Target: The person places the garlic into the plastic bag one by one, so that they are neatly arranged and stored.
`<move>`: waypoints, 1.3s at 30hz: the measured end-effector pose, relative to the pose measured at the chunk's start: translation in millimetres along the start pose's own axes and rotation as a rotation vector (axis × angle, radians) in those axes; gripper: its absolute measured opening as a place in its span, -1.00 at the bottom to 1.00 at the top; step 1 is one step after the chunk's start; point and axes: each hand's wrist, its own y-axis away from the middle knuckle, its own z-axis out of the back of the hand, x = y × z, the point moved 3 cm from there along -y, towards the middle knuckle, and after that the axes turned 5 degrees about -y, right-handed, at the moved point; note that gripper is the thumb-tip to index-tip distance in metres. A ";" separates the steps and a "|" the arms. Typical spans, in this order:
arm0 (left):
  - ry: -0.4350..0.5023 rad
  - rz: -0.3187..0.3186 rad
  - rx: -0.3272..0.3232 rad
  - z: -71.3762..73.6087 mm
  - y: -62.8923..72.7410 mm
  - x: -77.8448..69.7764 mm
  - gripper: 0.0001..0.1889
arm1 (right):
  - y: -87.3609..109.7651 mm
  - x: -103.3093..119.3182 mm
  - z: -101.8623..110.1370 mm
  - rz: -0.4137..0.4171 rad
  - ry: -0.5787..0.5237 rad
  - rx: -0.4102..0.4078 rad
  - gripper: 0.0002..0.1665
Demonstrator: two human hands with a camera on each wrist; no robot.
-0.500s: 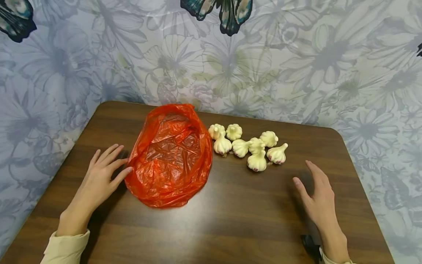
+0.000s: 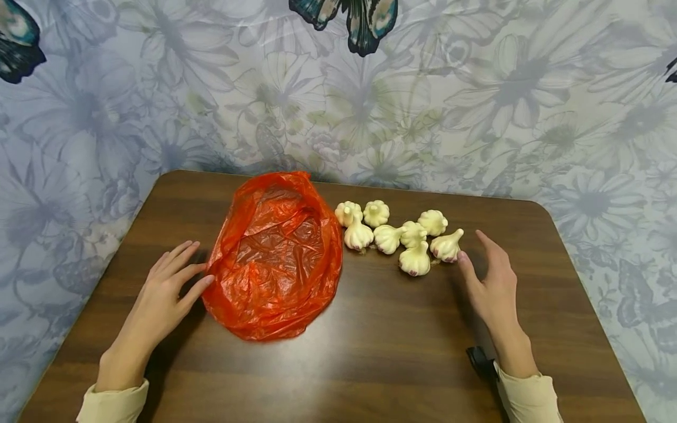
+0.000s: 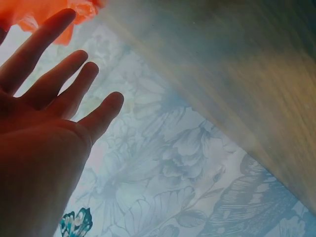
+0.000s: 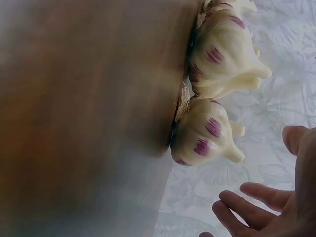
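A red plastic bag (image 2: 275,320) lies on the left half of the table, its mouth spread wide toward the camera. My left hand (image 2: 164,296) is at the bag's left edge, fingers extended, thumb and index fingertips right at the rim; in the left wrist view its fingers (image 3: 64,81) are spread apart. Several garlic bulbs sit in a cluster right of the bag. My right hand (image 2: 492,288) is beside the rightmost garlic bulb (image 2: 446,247), thumb and fingers apart with nothing between them. The right wrist view shows a purple-streaked garlic bulb (image 4: 202,133) close to that hand.
The brown wooden table (image 2: 370,376) has rounded far corners and backs onto a flower-patterned wall covering (image 2: 455,117). A black strap piece (image 2: 480,361) is at the right wrist. Another garlic bulb (image 2: 349,213) stands close against the bag's right edge.
My right hand has moved forward and left, up to the rightmost garlic bulb. The left hand stays at the bag's edge. The head view has shifted slightly.
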 end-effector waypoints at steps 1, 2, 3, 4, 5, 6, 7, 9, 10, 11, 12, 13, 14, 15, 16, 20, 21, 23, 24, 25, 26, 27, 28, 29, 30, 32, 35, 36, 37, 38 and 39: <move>-0.001 -0.006 -0.004 0.4 -1.3 -0.4 -0.66 | -3.0 0.3 -1.3 -0.005 -0.003 -0.011 -0.33; -0.001 -0.012 -0.007 0.7 -2.4 -0.8 -0.66 | -5.8 0.6 -2.8 -0.012 -0.007 -0.024 -0.35; -0.003 -0.017 -0.010 0.9 -3.2 -1.2 -0.67 | -8.6 0.9 -4.3 -0.019 -0.012 -0.037 -0.36; -0.005 -0.019 -0.012 0.9 -3.6 -1.7 -0.67 | -11.1 1.3 -5.8 -0.022 -0.017 -0.049 -0.38; -0.006 -0.023 -0.013 0.8 -3.7 -2.3 -0.68 | -13.2 1.7 -7.4 -0.023 -0.021 -0.059 -0.39; -0.008 -0.027 -0.015 0.7 -3.4 -2.9 -0.68 | -14.7 2.1 -9.1 -0.023 -0.025 -0.064 -0.40; -0.010 -0.033 -0.017 0.5 -2.7 -3.5 -0.69 | -15.4 2.6 -10.7 -0.020 -0.029 -0.066 -0.41; -0.013 -0.046 -0.024 0.9 -0.8 -4.2 -0.71 | -15.1 3.3 -14.2 -0.011 -0.036 -0.056 -0.41; -0.013 -0.052 -0.028 0.3 0.1 -4.9 -0.71 | -13.8 2.7 -15.1 -0.006 -0.036 -0.048 -0.41; -0.014 -0.060 -0.033 0.0 1.1 -5.4 -0.71 | -12.2 1.9 -16.0 -0.001 -0.038 -0.039 -0.41; -0.015 -0.069 -0.037 -0.3 1.9 -5.9 -0.71 | -10.6 1.2 -16.7 0.003 -0.041 -0.031 -0.41; -0.015 -0.076 -0.039 -0.6 2.6 -6.1 -0.71 | -9.1 0.6 -17.2 0.008 -0.043 -0.028 -0.41; -0.014 -0.083 -0.039 -0.8 2.9 -6.2 -0.71 | -8.2 0.0 -17.5 0.013 -0.045 -0.030 -0.42; -0.013 -0.090 -0.039 -0.9 3.0 -6.3 -0.71 | -7.7 -0.3 -17.7 0.018 -0.047 -0.036 -0.44; -0.013 -0.095 -0.038 -0.9 2.8 -6.3 -0.70 | -7.7 -0.4 -17.9 0.024 -0.050 -0.041 -0.45; -0.006 -0.096 -0.037 -0.3 0.0 -5.8 -0.70 | -13.2 1.0 -19.9 0.049 -0.060 -0.064 -0.49; -0.005 -0.094 -0.039 -0.3 -0.6 -5.8 -0.70 | -15.6 1.8 -20.5 0.057 -0.061 -0.071 -0.50; -0.003 -0.088 -0.041 -0.8 -1.1 -5.9 -0.70 | -21.3 3.2 -21.6 0.067 -0.064 -0.082 -0.54; -0.001 -0.087 -0.044 -1.3 -1.1 -6.1 -0.70 | -24.0 3.9 -21.8 0.068 -0.066 -0.089 -0.57; -0.001 -0.087 -0.044 -1.5 -0.7 -5.9 -0.71 | -25.7 4.5 -22.5 0.065 -0.068 -0.097 -0.59; -0.001 -0.086 -0.045 -1.7 -0.3 -5.7 -0.71 | -27.0 4.8 -23.1 0.061 -0.070 -0.104 -0.62; 0.001 -0.085 -0.046 -1.9 -0.1 -5.4 -0.71 | -28.0 4.9 -23.4 0.056 -0.072 -0.110 -0.65; 0.003 -0.085 -0.047 -2.1 -0.1 -5.1 -0.71 | -28.8 4.8 -23.8 0.047 -0.073 -0.113 -0.66; 0.004 -0.084 -0.049 -2.1 -0.2 -4.8 -0.71 | -29.1 4.7 -23.9 0.038 -0.072 -0.117 -0.68; 0.005 -0.084 -0.050 -2.0 -0.5 -4.5 -0.71 | -29.0 4.5 -23.9 0.029 -0.072 -0.120 -0.69; 0.008 -0.084 -0.052 -1.5 -1.1 -4.0 -0.72 | -28.4 4.0 -23.6 0.021 -0.068 -0.125 -0.70; 0.008 -0.080 -0.046 -0.5 -1.5 -4.1 -0.72 | -28.7 3.6 -23.1 0.027 -0.070 -0.136 -0.71; 0.008 -0.078 -0.043 -0.2 -1.6 -4.3 -0.71 | -28.9 3.7 -22.8 0.031 -0.074 -0.140 -0.71; 0.007 -0.075 -0.039 0.0 -1.8 -4.3 -0.71 | -29.1 3.8 -22.7 0.036 -0.076 -0.144 -0.72; 0.007 -0.072 -0.035 0.1 -1.9 -4.3 -0.71 | -29.4 3.9 -22.5 0.041 -0.079 -0.148 -0.72; 0.006 -0.069 -0.031 0.2 -2.0 -4.3 -0.71 | -29.8 4.1 -22.4 0.043 -0.084 -0.150 -0.73</move>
